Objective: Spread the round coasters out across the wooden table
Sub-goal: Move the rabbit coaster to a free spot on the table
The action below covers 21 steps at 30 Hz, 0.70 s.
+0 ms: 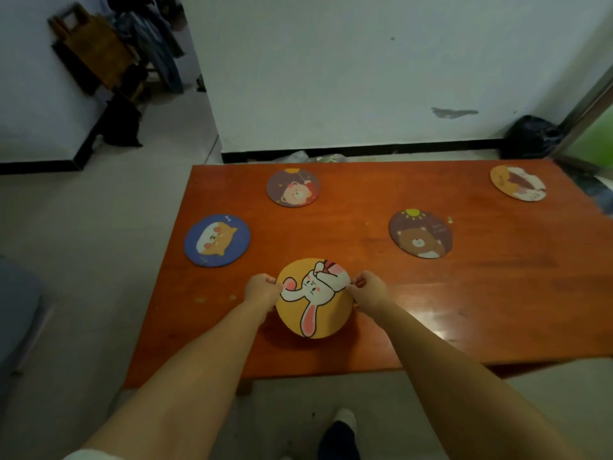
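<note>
A yellow round coaster with a white rabbit (313, 298) is held just above the near middle of the wooden table (481, 293), casting a shadow beneath it. My left hand (263, 290) grips its left edge and my right hand (368, 290) pinches its right edge. Several other coasters lie flat on the table: a blue one with a dog (217, 240) at the left edge, a purple one with a bear (293, 188) at the back, a dark one with a brown bear (420, 234) at centre right, and an orange one (518, 182) at the far right corner.
The table's near edge runs just below the held coaster. A white wall with a black baseboard (365, 151) stands behind the table. A black bag (530, 136) sits at the back right. A foot in a dark trouser leg (341, 433) stands on the floor below.
</note>
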### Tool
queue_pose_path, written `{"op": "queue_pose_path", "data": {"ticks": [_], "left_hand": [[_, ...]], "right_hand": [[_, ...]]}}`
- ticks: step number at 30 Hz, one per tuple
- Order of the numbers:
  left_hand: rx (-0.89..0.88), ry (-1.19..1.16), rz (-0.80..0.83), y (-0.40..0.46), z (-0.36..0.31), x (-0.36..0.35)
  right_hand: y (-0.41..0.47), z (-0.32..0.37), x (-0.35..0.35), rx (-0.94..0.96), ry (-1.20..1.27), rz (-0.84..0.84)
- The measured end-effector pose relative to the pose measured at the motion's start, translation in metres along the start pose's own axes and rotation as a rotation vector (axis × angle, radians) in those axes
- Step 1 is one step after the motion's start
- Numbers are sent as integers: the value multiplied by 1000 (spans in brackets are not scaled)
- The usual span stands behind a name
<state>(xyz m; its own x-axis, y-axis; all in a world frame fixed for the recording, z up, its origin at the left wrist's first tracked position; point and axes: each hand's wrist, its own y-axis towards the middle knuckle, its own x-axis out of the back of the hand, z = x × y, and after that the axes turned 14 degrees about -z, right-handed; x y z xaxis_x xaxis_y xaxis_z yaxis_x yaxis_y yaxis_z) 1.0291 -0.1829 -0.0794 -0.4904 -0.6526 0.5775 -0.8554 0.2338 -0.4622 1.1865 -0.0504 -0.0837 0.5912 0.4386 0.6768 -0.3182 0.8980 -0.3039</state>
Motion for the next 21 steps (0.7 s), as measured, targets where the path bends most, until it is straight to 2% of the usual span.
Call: {"op": "queue_pose_path", "data": {"ticks": [5,10,18,21], "left_hand": [[-37,93,-31,5,33,4],[-163,259,-104,13,47,2],[-356,530,-95,19,47,0],[-301,521,-77,21,38,5]], "right_hand": [[-13,-10,-24,-18,-14,28],[-16,-18,-44,1,-83,10],[-10,-24,-58,72,-246,-33],[-9,-19,-56,97,-275,-37]]}}
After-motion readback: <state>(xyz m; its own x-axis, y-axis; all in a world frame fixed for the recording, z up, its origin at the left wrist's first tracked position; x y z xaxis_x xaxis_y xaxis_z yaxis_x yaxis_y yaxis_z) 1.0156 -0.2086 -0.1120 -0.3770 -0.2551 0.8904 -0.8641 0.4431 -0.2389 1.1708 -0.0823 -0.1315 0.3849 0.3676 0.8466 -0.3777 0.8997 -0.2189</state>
